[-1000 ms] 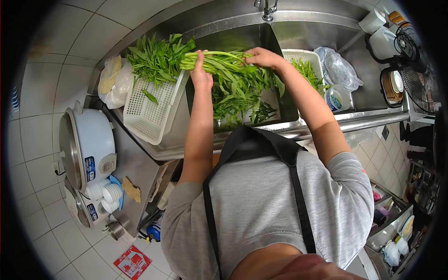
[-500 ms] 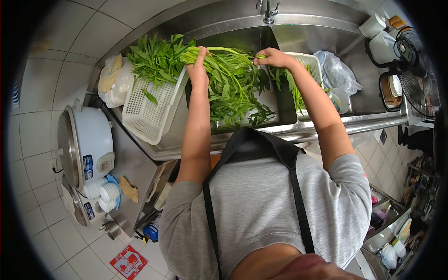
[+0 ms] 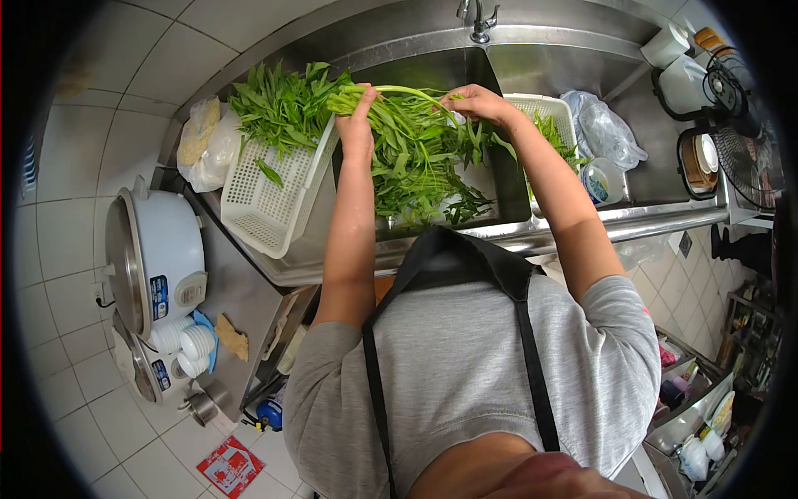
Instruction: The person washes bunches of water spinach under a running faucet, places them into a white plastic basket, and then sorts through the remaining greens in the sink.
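Observation:
My left hand (image 3: 356, 123) is wrapped round the pale stem ends of a bunch of leafy greens that look like water spinach (image 3: 407, 158). The leaves of that bunch hang down into the steel sink basin (image 3: 514, 179). To the right, my right hand (image 3: 480, 106) has its fingers closed on a green stem that arches across from the bunch. Leaves dangle just below this hand. A white perforated basket (image 3: 262, 204) stands tilted left of the basin, with a heap of the same greens (image 3: 283, 104) at its far end.
Right of the basin, another white basket (image 3: 564, 116) holds more greens, beside a plastic bag (image 3: 605, 133) and a white tub (image 3: 603, 181). The tap (image 3: 480, 29) rises at the back. A rice cooker (image 3: 162, 254) stands at left, a fan (image 3: 748, 158) at far right.
My right hand has shifted slightly left, nearer the bunch, and the stem between my hands now arches more. My left hand keeps its hold.

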Demonstrator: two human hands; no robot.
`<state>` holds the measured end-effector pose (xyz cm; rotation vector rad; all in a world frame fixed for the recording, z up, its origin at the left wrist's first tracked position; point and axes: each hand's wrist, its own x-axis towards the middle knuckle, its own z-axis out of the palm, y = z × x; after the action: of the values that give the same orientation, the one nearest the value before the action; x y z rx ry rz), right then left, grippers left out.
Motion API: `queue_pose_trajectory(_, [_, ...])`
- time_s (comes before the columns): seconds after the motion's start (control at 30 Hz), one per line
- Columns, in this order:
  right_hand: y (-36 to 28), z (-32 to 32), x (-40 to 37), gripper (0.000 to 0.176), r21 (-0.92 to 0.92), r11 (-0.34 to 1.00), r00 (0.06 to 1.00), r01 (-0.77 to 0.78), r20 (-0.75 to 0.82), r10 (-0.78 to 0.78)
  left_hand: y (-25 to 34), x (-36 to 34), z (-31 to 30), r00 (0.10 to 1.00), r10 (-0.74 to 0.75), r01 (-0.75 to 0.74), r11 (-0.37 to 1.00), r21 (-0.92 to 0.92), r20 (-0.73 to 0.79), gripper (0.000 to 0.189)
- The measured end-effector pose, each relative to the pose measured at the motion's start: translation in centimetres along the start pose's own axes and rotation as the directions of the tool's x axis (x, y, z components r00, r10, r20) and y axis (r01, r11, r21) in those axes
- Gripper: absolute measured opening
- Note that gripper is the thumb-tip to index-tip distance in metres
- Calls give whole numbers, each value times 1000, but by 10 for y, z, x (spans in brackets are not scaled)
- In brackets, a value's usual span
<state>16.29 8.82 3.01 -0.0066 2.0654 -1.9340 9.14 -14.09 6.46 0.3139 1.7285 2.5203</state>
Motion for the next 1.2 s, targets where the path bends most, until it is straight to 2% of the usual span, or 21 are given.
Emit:
queue_pose_trajectory(0.17, [-8,3,3,22,-3,998,997,62,38,-61,-6,1,0,1000,1,0,1000,-10,11,21])
queue_pose_trajectory(0.23, [-2,7,8,19,189,979,979,72,-200,-34,-4,-3,2,998,55,-55,997,50,1,21])
queue_pose_trajectory(0.27, [1,8,10,19,187,980,979,71,-199,-33,-4,-6,4,998,55,-55,997,48,-1,21])
queue_pose_trajectory(0.37, [6,12,16,17,432,893,954,125,-300,12,-3,-14,14,998,49,-46,997,54,-48,21])
queue_pose_trajectory(0.4, [11,14,21,17,512,847,942,143,-333,42,-6,-14,15,997,69,-66,992,104,-33,20])
queue_pose_trajectory(0.43, [16,14,25,17,511,848,942,143,-333,42,-10,-14,16,996,90,-86,984,154,-17,19])
queue_pose_trajectory(0.53, [25,14,31,17,723,670,913,169,-370,169,-20,-17,20,994,113,-111,975,195,0,17])
queue_pose_trajectory(0.57, [27,10,31,17,722,670,913,170,-371,168,-22,-17,20,990,141,-140,965,224,9,18])
queue_pose_trajectory(0.63, [47,-11,30,13,849,466,897,249,-383,219,-18,-22,19,987,157,-146,972,186,-41,17])
queue_pose_trajectory(0.67, [56,-18,28,11,818,488,853,305,-462,243,-14,-20,17,987,148,-134,976,170,-70,17])
queue_pose_trajectory(0.7, [51,-21,17,13,805,485,854,341,-481,199,-10,-17,14,986,136,-120,981,156,-100,17])
queue_pose_trajectory(0.77, [46,-35,1,15,636,683,773,360,-613,164,-2,-18,8,985,133,-112,977,181,-108,17])
queue_pose_trajectory(0.83, [39,-57,-19,17,414,833,716,367,-698,31,8,-20,3,977,177,-142,956,255,-119,16])
queue_pose_trajectory(0.87, [41,-71,-20,17,326,840,673,433,-737,-62,11,-21,1,974,194,-155,947,282,-116,16])
queue_pose_trajectory(0.9, [33,-79,-24,20,296,802,666,519,-728,-162,14,-21,-1,974,191,-151,946,288,-117,16])
queue_pose_trajectory(0.97, [6,-83,-38,22,169,884,675,435,-711,-196,17,-19,-3,972,208,-163,932,324,-111,16])
queue_pose_trajectory(1.0, [-3,-83,-39,22,171,884,674,434,-713,-193,17,-19,-3,972,202,-153,933,327,-121,17])
queue_pose_trajectory(1.07, [-16,-77,-32,23,-65,968,781,243,-579,-235,11,-17,-2,974,196,-152,936,318,-112,18])
queue_pose_trajectory(1.13, [-37,-44,-25,33,-270,963,767,17,-615,-186,9,-15,4,975,196,-157,939,307,-102,18])
queue_pose_trajectory(1.17, [-40,-32,-22,35,-440,896,816,68,-492,-304,8,-16,9,979,182,-151,949,278,-91,18])
queue_pose_trajectory(1.2, [-27,-27,-7,32,-586,788,813,191,-356,-462,7,-18,13,982,168,-144,958,250,-81,19])
